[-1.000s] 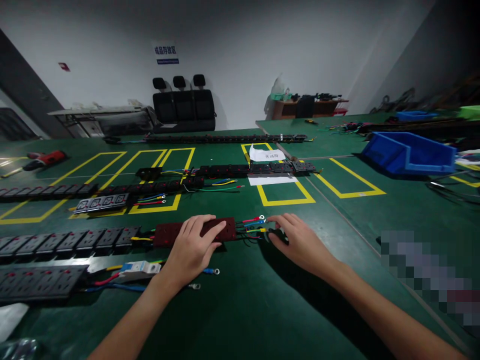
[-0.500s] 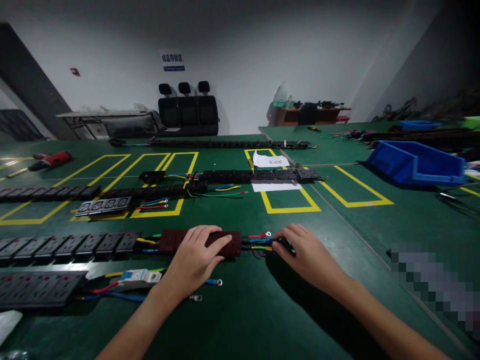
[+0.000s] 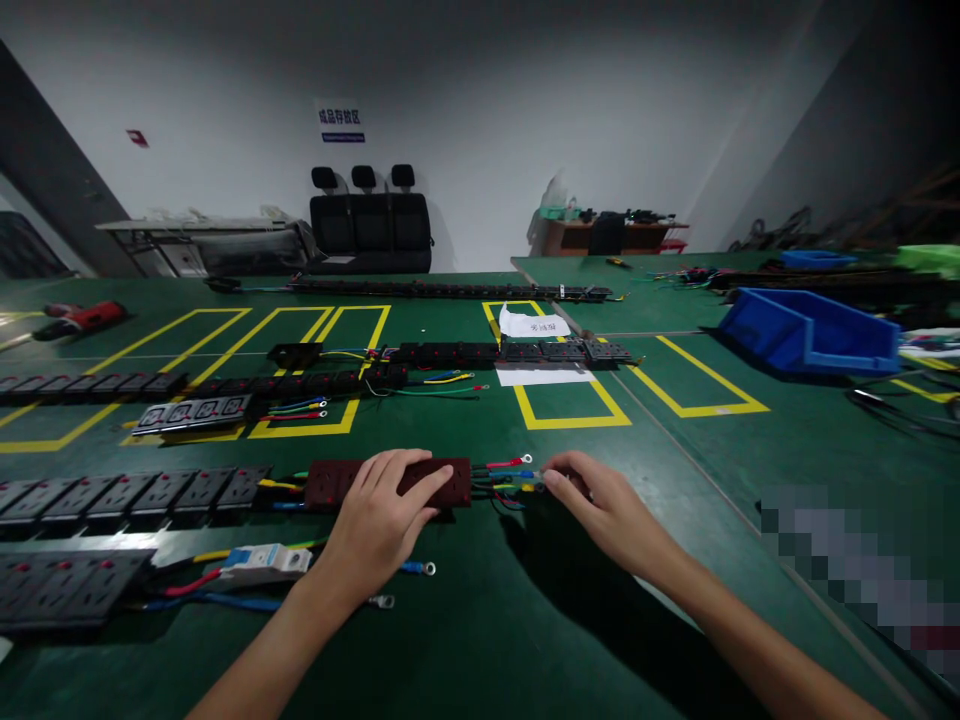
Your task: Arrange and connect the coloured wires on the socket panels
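My left hand (image 3: 390,505) lies on a dark red socket strip (image 3: 326,482), fingers spread over its top and thumb near its right end. Coloured wires (image 3: 499,477) with ring terminals come out of that end. At their tips, my right hand (image 3: 592,492) is closed in a pinch around the blue-sleeved terminal (image 3: 531,474). Left of the red strip, yellow and blue wires run toward a row of black socket modules (image 3: 176,497). Nearer me, a white and blue breaker (image 3: 266,562) sits among thick wires beside another black socket strip (image 3: 71,590).
More socket strips (image 3: 450,354) lie across the green table (image 3: 465,640) farther back, with white paper (image 3: 534,324) by them. A blue bin (image 3: 810,330) stands at the right. A red tool (image 3: 90,320) lies at the far left. A pixelated patch covers the lower right.
The whole view has shifted slightly, so most things appear a little farther left. My left hand remains on the red strip; my right hand stays at the wire ends with its fingers closer together.
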Motion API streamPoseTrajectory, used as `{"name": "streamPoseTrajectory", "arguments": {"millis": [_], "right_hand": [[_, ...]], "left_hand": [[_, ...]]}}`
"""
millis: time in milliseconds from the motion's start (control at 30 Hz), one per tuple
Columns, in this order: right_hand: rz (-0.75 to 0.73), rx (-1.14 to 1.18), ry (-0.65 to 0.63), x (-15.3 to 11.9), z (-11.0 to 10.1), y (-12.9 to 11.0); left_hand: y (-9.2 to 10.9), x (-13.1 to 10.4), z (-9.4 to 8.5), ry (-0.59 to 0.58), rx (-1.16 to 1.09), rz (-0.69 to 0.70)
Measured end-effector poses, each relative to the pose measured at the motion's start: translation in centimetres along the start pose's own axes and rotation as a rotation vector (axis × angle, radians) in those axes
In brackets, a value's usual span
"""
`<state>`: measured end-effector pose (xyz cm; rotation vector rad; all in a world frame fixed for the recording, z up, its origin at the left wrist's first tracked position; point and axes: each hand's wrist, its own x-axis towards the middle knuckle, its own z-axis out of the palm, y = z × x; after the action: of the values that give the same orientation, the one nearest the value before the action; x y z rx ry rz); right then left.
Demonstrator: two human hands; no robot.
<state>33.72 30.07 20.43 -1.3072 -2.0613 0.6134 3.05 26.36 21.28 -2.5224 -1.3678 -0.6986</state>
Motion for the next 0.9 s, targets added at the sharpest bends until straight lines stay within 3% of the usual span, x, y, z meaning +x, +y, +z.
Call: {"name": "streamPoseTrajectory", "arguments": {"millis": [133,400,900], "right_hand": [[0.055,0.116,0.021,-0.05,0.00,-0.08],[-0.080,-0.184,0.014,-0.24,0.44,0.50],[-0.083,-0.197,-0.011,-0.14,0.05,0.53]], "left_hand": [[0.02,0.03,-0.16,-0.008,-0.005,-0.020],[-0.33,0.00,0.34,-0.019,-0.019,-0.011],[0.17,0.01,-0.03,-0.005,-0.015,-0.002]]}}
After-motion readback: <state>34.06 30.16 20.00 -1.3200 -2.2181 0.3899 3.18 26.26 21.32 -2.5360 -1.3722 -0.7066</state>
